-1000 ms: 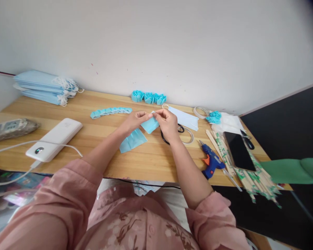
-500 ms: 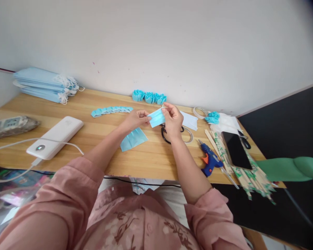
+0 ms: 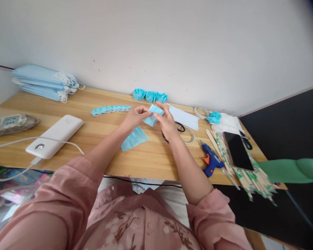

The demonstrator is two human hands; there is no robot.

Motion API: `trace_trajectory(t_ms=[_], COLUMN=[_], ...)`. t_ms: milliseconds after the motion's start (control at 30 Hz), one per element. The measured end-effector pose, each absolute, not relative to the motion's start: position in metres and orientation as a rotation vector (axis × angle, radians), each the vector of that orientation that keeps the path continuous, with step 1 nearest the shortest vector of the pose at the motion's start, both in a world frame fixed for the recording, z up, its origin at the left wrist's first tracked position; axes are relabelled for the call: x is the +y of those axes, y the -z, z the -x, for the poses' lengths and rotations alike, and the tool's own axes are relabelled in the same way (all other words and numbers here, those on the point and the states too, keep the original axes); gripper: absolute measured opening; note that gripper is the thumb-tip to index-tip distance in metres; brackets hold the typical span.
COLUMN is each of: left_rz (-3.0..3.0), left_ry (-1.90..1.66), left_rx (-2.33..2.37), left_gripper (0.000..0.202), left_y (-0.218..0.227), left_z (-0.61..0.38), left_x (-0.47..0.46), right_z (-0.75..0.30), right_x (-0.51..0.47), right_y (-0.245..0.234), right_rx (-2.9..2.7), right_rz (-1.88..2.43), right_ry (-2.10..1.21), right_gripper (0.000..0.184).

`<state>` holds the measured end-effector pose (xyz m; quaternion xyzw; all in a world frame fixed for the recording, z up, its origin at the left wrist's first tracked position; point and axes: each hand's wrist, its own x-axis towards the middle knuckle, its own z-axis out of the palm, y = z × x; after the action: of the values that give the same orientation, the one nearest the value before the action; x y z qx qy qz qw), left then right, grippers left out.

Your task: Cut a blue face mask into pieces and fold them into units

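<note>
Above the middle of the wooden table (image 3: 146, 159), both hands hold a small blue mask piece (image 3: 151, 116). My left hand (image 3: 135, 117) pinches its left edge with closed fingers. My right hand (image 3: 167, 122) grips its right side between thumb and fingers. Just below my left hand, another blue mask piece (image 3: 134, 138) lies flat on the table. Under my right hand sit black scissors (image 3: 179, 127) and a tape ring (image 3: 189, 135).
A stack of blue masks (image 3: 41, 82) sits at the far left, a white power bank (image 3: 56, 136) with its cable and a power strip (image 3: 10, 124) nearer. Blue folded flowers (image 3: 150, 96) and a folded strip (image 3: 111, 109) lie by the wall. Right: glue gun (image 3: 210, 159), phone (image 3: 237, 150), wooden sticks (image 3: 247, 173).
The blue piece was lifted and turned between both hands, then tilted back down. My right hand's fingers shifted along its right edge. The hands stayed over the same spot.
</note>
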<state>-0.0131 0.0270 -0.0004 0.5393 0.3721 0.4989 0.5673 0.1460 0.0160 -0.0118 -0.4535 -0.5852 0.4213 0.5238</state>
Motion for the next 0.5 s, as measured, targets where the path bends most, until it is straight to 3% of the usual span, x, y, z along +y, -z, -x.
trace_trajectory(t_ms=[133,500], left_rz=[-1.281,-1.222], left_ry=[-1.196,-1.287], left_rx=[0.863,0.925], left_gripper=[0.028,0.021], left_y=[0.001,0.0], left_z=[0.012,0.018], left_x=[0.027,0.033], right_z=[-0.143,-0.149], right_x=[0.016,0.027], right_y=[0.017,0.021], right_rx=[-1.282,-1.199], right_rz=[1.037,1.031], right_ry=[-1.162,-1.166], right_gripper=[0.06,0.059])
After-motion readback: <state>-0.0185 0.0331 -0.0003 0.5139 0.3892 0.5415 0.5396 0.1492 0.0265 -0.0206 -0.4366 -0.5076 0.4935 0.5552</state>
